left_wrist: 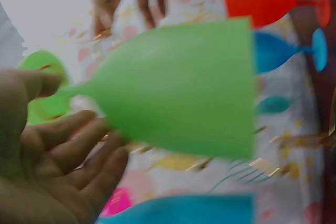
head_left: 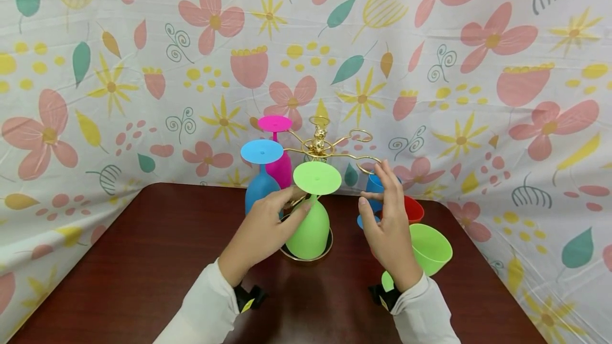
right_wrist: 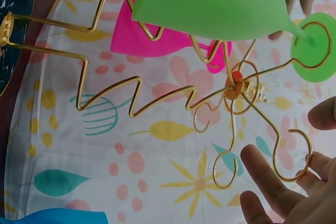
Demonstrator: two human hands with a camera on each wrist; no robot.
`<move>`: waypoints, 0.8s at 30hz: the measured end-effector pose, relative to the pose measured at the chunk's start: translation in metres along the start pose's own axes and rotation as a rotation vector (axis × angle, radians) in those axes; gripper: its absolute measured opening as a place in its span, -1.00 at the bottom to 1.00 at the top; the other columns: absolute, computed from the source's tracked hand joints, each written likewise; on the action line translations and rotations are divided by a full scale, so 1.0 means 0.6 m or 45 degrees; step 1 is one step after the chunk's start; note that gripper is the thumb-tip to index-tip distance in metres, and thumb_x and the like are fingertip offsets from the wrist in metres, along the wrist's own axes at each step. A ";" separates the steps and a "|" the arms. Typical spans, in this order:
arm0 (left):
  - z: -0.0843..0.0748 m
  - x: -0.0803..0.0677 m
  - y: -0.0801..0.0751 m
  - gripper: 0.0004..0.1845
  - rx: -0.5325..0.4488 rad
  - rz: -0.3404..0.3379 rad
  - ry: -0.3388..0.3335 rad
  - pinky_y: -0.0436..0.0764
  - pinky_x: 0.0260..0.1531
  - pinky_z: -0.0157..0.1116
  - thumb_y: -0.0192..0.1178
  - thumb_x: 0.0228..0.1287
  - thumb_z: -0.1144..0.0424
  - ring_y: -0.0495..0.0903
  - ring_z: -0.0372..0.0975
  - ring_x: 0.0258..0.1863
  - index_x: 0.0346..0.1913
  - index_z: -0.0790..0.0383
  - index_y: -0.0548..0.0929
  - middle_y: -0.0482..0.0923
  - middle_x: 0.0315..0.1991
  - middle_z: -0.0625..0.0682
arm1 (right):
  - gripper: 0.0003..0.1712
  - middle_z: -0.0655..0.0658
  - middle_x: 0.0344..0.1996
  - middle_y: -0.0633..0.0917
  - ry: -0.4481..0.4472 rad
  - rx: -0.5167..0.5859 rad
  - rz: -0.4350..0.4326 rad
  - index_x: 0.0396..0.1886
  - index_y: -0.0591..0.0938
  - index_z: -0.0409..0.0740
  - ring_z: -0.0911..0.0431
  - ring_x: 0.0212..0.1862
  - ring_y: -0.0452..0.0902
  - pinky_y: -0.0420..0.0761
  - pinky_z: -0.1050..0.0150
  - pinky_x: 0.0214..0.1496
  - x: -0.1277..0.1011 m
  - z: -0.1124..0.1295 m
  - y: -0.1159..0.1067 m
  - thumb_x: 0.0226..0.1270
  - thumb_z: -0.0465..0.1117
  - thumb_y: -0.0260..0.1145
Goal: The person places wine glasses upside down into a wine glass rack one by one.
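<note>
**Risk of Slippage and Rack Tipping: Green Goblet on Gold Wire Rack**

Green plastic goblet [head_left: 311,222] hanging upside down, stem seated in a hook of the gold wire rack [head_left: 319,145], round foot uppermost, bowl hanging over the rack's ring base on the dark wooden desk [head_left: 143,259]. Left hand [head_left: 260,232] at the stem and upper bowl, fingers [left_wrist: 79,150] loosely spread and only lightly curved, touching rather than clamping. Right hand [head_left: 389,222] raised beside an empty hook, fingers [right_wrist: 273,182] apart, holding nothing.

Probable faults from this state:

- Stem not fully seated in the hook: likely drop of the goblet onto the ring base or desk once support is withdrawn. Seating depth not clear from any view.
- Sideways pressure from the left hand: likely swing into the neighbouring blue plastic goblet [head_left: 262,174] and the pink plastic goblet [head_left: 279,147], both hanging close by, possibly touching.
- Uneven loading: three goblets on one side, hooks on the right-hand side bare; possible lean or tipping of the light wire frame.
- Right-hand contact with the bare hook: possible rotation of the whole rack.
- Loose goblets lying near the right wrist, one red [head_left: 413,208], one green [head_left: 430,248], one blue [head_left: 375,187]: liable to roll if knocked by the sleeve.
</note>
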State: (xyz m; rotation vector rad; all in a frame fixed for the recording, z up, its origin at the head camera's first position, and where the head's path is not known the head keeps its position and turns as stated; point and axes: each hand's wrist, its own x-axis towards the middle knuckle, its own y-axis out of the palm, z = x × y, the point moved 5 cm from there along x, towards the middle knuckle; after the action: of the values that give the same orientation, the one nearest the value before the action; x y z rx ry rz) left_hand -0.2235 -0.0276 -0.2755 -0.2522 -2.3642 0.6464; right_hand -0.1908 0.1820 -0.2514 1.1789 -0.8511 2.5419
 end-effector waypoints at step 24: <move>-0.122 0.011 -0.182 -0.77 0.250 -0.035 0.219 0.62 -0.33 -0.30 0.23 0.37 0.04 0.64 -0.45 -0.34 0.02 -0.11 0.74 0.67 -0.22 -0.32 | -0.27 -0.20 0.51 0.06 0.023 0.036 0.034 0.51 0.14 -0.22 -0.11 -0.02 0.59 0.55 0.55 -0.18 -0.001 0.001 -0.003 0.41 -0.46 0.14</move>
State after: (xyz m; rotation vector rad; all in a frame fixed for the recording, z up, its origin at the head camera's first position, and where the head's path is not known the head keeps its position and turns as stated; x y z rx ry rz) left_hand -0.1820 -0.0913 -0.1679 -0.1806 -2.1198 0.8045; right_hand -0.1890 0.1830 -0.2507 1.1585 -0.8352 2.5899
